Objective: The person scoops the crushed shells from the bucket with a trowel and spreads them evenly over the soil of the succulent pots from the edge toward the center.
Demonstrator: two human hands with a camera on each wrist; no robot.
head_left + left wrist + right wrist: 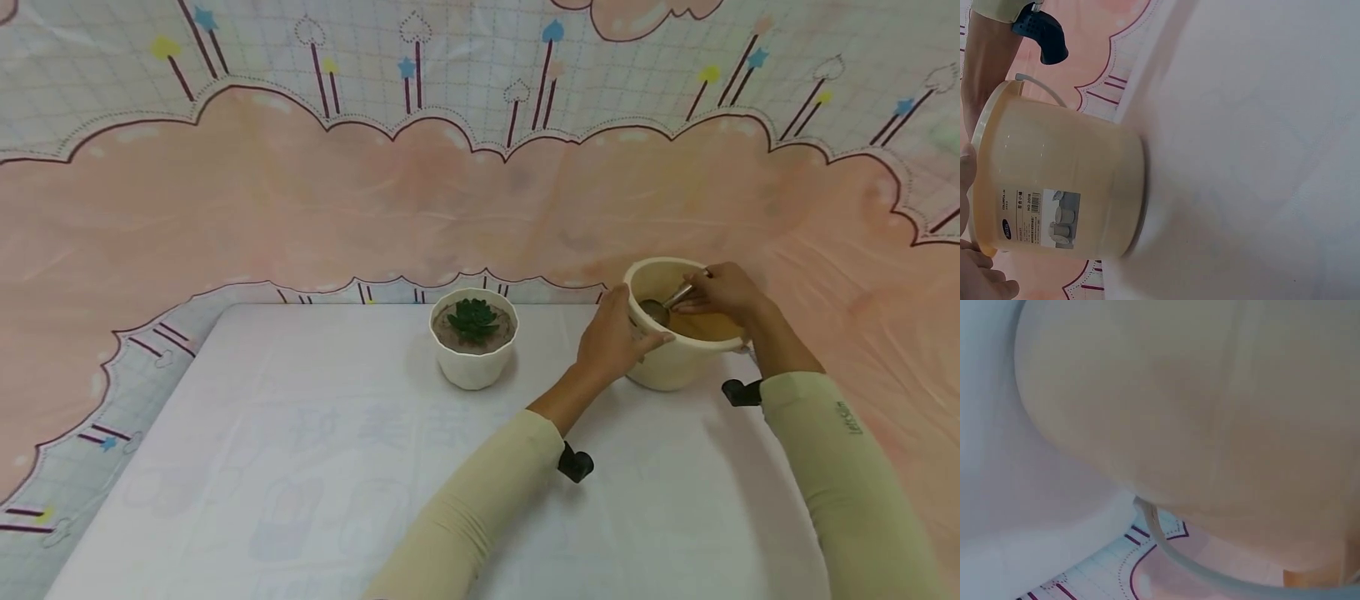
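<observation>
Right hand, fingers curled, grips silvery metal ladle; its bowl sits left of the hand, inside round cream plastic bucket. Left hand, half-spread, holds bucket's rim.

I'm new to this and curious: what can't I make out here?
Head view: the near part inside the cream round plastic bucket, hidden by its wall.
Right wrist view: round silver metal spoon, hidden by the bucket.
Left wrist view: left hand, partly cut off by left edge.
</observation>
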